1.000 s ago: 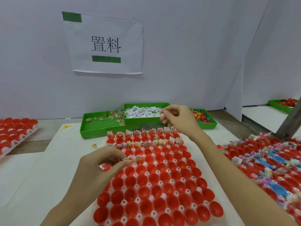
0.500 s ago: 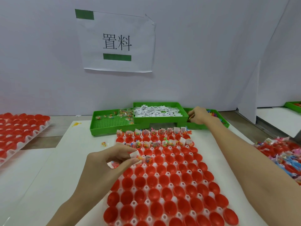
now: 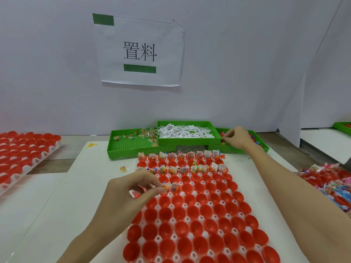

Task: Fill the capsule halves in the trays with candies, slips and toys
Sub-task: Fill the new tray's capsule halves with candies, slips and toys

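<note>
Capsule halves (image 3: pixel 191 223) in the tray sit right under the left hand (image 3: pixel 131 194), fingers pinched on candy packets & slips, next empty cup just right of it; right hand (image 3: pixel 236 137) far off, fingers curled into the toy bin (image 3: pixel 264 148)

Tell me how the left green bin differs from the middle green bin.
The left green bin holds only a few candy packets along its far edge, with most of its perforated floor bare; the middle green bin is nearly covered by white paper slips. The left green bin sits low on the table, while the middle green bin sits raised above it. Both are shallow green plastic trays.
</note>
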The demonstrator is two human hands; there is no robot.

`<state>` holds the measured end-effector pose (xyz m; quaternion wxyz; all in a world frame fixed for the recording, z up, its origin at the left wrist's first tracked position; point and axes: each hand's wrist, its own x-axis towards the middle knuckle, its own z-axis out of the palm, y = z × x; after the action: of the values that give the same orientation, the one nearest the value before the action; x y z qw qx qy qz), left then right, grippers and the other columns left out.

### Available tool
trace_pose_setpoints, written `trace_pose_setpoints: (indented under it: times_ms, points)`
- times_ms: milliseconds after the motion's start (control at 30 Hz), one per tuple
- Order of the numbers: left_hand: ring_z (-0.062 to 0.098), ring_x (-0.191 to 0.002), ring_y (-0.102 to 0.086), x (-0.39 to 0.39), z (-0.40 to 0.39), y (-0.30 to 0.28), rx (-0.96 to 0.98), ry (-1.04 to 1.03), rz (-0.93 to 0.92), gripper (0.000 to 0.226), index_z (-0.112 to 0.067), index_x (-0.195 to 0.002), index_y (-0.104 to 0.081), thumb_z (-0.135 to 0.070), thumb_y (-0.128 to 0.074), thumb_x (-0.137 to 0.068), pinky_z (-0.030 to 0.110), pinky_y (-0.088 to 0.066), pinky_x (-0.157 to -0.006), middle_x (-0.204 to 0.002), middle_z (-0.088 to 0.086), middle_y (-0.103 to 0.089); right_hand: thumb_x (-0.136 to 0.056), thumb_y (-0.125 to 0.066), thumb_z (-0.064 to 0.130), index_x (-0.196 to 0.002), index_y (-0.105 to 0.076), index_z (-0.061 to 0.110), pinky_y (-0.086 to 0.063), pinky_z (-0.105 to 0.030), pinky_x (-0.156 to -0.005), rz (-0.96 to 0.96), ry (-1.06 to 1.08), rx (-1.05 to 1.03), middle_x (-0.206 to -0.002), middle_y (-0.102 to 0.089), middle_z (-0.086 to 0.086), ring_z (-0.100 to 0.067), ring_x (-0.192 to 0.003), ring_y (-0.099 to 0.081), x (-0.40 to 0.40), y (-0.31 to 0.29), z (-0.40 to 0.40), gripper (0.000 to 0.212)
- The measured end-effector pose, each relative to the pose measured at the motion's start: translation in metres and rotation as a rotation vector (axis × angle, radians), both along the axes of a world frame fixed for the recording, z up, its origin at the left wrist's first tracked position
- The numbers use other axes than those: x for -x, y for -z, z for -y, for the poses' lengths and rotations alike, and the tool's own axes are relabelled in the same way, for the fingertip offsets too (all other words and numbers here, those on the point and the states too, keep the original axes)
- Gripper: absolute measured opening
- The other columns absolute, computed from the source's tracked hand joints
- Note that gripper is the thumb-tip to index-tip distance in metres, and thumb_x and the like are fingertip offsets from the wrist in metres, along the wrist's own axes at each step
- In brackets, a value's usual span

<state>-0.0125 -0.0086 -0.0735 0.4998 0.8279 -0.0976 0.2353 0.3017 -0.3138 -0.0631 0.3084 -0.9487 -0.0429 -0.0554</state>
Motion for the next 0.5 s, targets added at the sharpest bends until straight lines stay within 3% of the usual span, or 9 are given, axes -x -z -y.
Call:
trace_pose_setpoints:
  times_ms: [167, 267, 400, 500]
  points:
    - [0.012, -0.074, -0.071, 0.0, 0.002, 0.001, 0.066, 0.003, -0.033, 0.014, -0.03, -0.09, -0.079, -0.033, -0.084, -0.077, 0.012, -0.051, -0.068, -0.084, -0.004, -0.078, -0.089, -0.079, 0.018, -0.099, -0.077, 0.005, -0.055, -0.033, -0.08, 0.143, 0.072, -0.246, -0.096, -0.076, -0.011, -0.025, -0.094, -0.071, 0.02, 0.003, 0.008, 0.017]
    - [0.011, -0.078, -0.074, 0.0, 0.005, 0.0, 0.132, 0.008, -0.058, 0.017, -0.037, -0.09, -0.081, -0.033, -0.085, -0.074, 0.011, -0.052, -0.069, -0.085, -0.006, -0.079, -0.089, -0.079, 0.018, -0.107, -0.074, 0.008, -0.053, -0.024, -0.068, 0.174, 0.063, -0.434, -0.098, -0.076, -0.011, -0.019, -0.087, -0.07, 0.045, -0.002, 0.006, 0.022]
    - [0.014, -0.08, -0.076, 0.0, 0.007, -0.001, 0.183, 0.046, -0.105, 0.013, -0.03, -0.087, -0.083, -0.031, -0.086, -0.073, 0.016, -0.056, -0.072, -0.084, -0.002, -0.079, -0.088, -0.078, 0.013, -0.101, -0.079, 0.016, -0.061, -0.033, -0.085, 0.214, -0.074, -0.616, -0.091, -0.079, -0.003, -0.015, -0.082, -0.073, 0.095, -0.013, -0.01, 0.013]
    - [0.014, -0.082, -0.077, 0.002, 0.01, -0.002, 0.207, 0.068, -0.13, 0.013, -0.03, -0.086, -0.082, -0.031, -0.085, -0.073, 0.017, -0.057, -0.075, -0.085, -0.001, -0.08, -0.087, -0.079, 0.014, -0.1, -0.081, 0.018, -0.063, -0.032, -0.083, 0.135, -0.267, -0.694, -0.091, -0.08, -0.001, -0.018, -0.084, -0.076, 0.144, -0.021, -0.03, 0.013]
